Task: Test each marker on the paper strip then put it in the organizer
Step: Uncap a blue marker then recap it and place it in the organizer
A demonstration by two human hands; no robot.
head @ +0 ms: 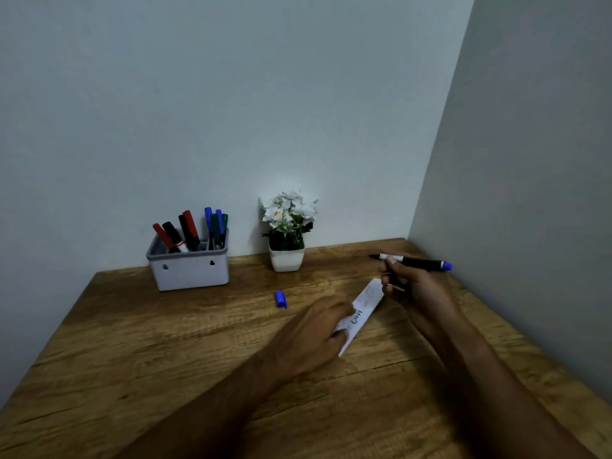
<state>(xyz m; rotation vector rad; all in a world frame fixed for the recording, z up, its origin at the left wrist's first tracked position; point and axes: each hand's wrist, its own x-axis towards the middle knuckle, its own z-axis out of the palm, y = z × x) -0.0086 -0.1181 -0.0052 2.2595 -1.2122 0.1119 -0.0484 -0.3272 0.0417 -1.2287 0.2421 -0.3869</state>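
The right hand [409,281] grips an uncapped blue marker [414,261] above the bench [165,342], right of the paper strip [362,311]. The left hand [314,332] presses the strip flat, fingers relaxed. The blue cap [280,299] lies left of it, the organizer [188,270] far left.

The near end of the paper strip [364,304] is covered by the left hand [318,329], and the scribbles on it are too blurred to be read. The lower ends of the markers [190,231] are hidden inside the organizer [188,271]. Both forearms are cut off by the bottom edge. The table [165,359] is cropped at the bottom too.
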